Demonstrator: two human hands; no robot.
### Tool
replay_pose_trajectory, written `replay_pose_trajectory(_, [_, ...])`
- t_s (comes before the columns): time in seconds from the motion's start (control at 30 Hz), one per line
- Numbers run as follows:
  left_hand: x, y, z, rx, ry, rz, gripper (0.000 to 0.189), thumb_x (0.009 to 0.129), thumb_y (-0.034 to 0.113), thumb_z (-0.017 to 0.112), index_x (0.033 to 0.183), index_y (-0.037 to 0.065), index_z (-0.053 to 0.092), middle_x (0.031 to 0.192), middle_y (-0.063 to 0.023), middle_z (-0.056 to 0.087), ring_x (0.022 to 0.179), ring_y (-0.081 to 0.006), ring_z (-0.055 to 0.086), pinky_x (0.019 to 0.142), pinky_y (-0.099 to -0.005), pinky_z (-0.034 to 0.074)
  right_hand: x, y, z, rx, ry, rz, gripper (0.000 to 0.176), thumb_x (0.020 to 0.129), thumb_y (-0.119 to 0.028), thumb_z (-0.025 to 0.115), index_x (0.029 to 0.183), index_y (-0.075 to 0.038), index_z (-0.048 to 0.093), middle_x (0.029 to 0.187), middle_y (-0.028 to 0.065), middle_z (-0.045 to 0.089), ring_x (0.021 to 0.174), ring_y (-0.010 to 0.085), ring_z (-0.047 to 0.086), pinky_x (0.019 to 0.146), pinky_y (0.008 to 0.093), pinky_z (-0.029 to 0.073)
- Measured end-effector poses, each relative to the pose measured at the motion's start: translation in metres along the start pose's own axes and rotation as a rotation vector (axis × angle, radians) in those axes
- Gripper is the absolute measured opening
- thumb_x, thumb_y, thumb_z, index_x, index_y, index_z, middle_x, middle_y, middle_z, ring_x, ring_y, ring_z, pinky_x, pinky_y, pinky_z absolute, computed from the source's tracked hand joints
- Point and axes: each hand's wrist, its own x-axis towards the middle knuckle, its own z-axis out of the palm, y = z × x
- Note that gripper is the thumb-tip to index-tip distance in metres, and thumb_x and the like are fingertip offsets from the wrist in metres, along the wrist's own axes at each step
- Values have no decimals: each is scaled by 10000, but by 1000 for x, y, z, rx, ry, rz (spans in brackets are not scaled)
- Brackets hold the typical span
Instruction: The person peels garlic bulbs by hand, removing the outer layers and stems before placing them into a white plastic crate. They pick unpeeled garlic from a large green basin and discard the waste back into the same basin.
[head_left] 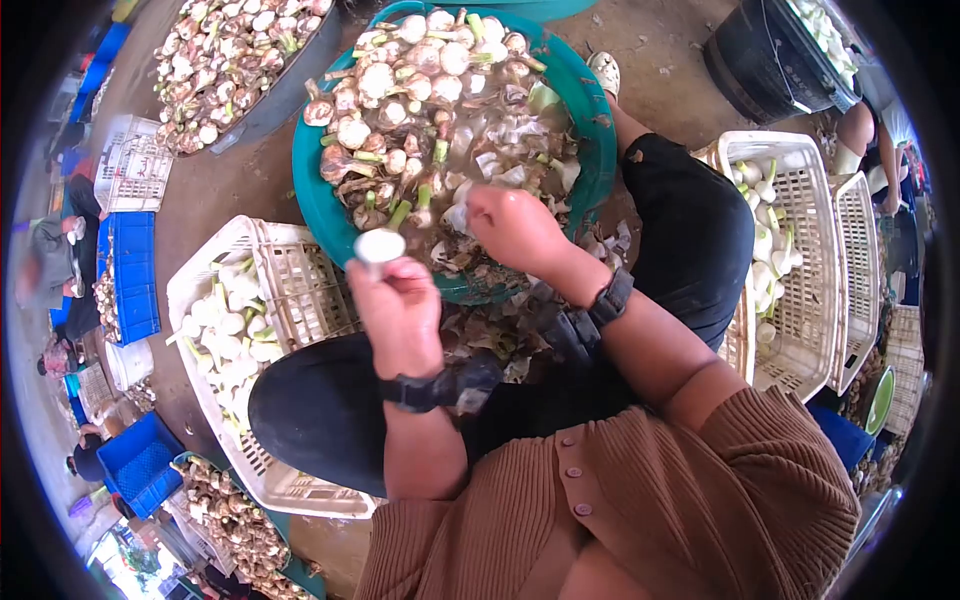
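Observation:
My left hand (397,312) is closed on a white garlic bulb (380,247), which is blurred, held up at the near edge of a green tub (303,190). Over the tub's near right side is my right hand (517,232), its fingers curled inward; whatever they may hold is hidden. Unpeeled garlic bulbs (376,82) with short green stems fill the tub's far and left parts. Wet loose skins (515,135) float in murky water on its right.
White crates with cleaned garlic stand at my left (285,270) and right (800,200). A black bucket (745,65) is at the far right, near another person's arm (888,165). A large basin (290,85) of unpeeled garlic sits at the far left. Skins (490,335) litter the ground between my knees.

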Motion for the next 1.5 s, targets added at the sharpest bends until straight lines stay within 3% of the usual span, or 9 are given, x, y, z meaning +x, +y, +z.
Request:
replay_pose_trajectory(0.4, [18,2,9,379,228,370,212,840,276,554,881,96,450,757,-10,494,658,-130,528,649,-282,471,100,40,123,-1117,-631,-400,251,824,-288,514,908,-90,644,966,72,620,904,223,586,740,386,453])
replay_pose_trajectory(0.53, [36,-12,-1,611,676,169,494,762,524,559,1043,127,475,849,1,480,763,-129,485,628,-279,418,75,52,94,-348,-729,-83,271,862,-273,439,900,-61,604,851,129,610,808,304,591,694,448,453])
replay_pose_trajectory(0.73, [31,-30,13,921,117,157,279,807,341,610,873,74,564,630,13,526,443,-64,436,343,-197,267,10,-15,10,-209,-458,-153,293,835,-234,431,689,-29,580,756,149,617,746,296,615,645,397,494])
replay_pose_trajectory(0.87, [29,-34,4,859,19,54,239,790,277,634,918,84,576,693,4,559,482,-59,465,343,-194,275,1,-11,3,-325,-290,-204,321,829,-224,450,617,-7,555,609,182,581,572,298,601,556,393,500])
replay_pose_trajectory(0.97, [26,-30,1,798,-35,17,270,826,278,548,995,68,558,774,-29,585,515,-94,495,382,-187,329,1,-2,4,901,-557,681,324,894,-253,456,815,24,603,659,82,587,590,147,585,493,290,491])
replay_pose_trajectory(1.13, [20,-5,16,1276,-235,-116,408,815,268,556,1128,8,532,880,-42,603,710,-118,557,600,-221,445,-5,8,3,834,-326,417,340,873,-287,508,804,32,603,652,79,592,570,151,578,507,288,466])
replay_pose_trajectory(1.2, [7,-24,19,1555,-386,64,385,771,159,620,1108,-13,547,860,-29,610,749,-120,561,693,-240,460,-6,5,-10,88,-123,27,309,852,-251,541,748,31,612,602,66,574,563,134,568,505,288,447])
replay_pose_trajectory(1.33, [5,-39,6,1646,-714,661,413,697,50,662,1088,-26,555,1089,-142,570,985,-241,563,838,-306,444,4,31,-14,1055,-312,797,226,877,-203,505,879,6,590,762,80,615,645,156,598,505,282,478])
replay_pose_trajectory(1.5, [11,-37,6,1559,-727,882,221,796,13,576,1016,-17,571,1091,-141,573,1052,-268,545,851,-354,460,-4,4,-22,1473,-256,587,293,900,-240,494,1076,-7,513,896,59,602,700,140,583,571,269,487])
